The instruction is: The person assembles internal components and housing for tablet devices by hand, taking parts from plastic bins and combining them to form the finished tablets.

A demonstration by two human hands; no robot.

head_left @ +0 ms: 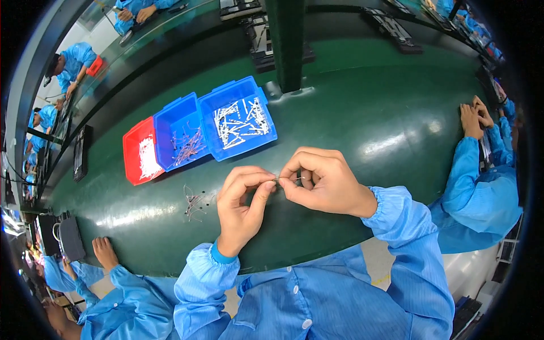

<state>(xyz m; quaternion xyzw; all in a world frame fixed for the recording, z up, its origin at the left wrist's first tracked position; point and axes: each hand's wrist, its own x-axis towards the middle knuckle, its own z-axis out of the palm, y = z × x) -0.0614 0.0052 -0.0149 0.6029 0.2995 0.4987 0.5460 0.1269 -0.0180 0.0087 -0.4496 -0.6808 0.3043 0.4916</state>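
Above the green table (340, 238) my left hand (242, 204) and my right hand (326, 180) meet fingertip to fingertip. Both are closed in a pinch on one thin wire lead (296, 178), whose fine end shows by my right fingers. Whatever sits at its left end is mostly covered by my fingertips. To the left of my left hand, a small heap of similar thin wired parts (194, 204) lies loose on the table. Beyond it are a red bin (132, 165) of small white pieces, a blue bin (164, 122) of wired parts, and another blue bin (212, 101) of white strips.
A green post (285, 51) rises from the table behind the bins. Dark fixtures (263, 42) stand on the far ledge. Co-workers in blue sit close by: a hand (105, 253) rests on the table at left, and a person's hands (475, 118) are at right.
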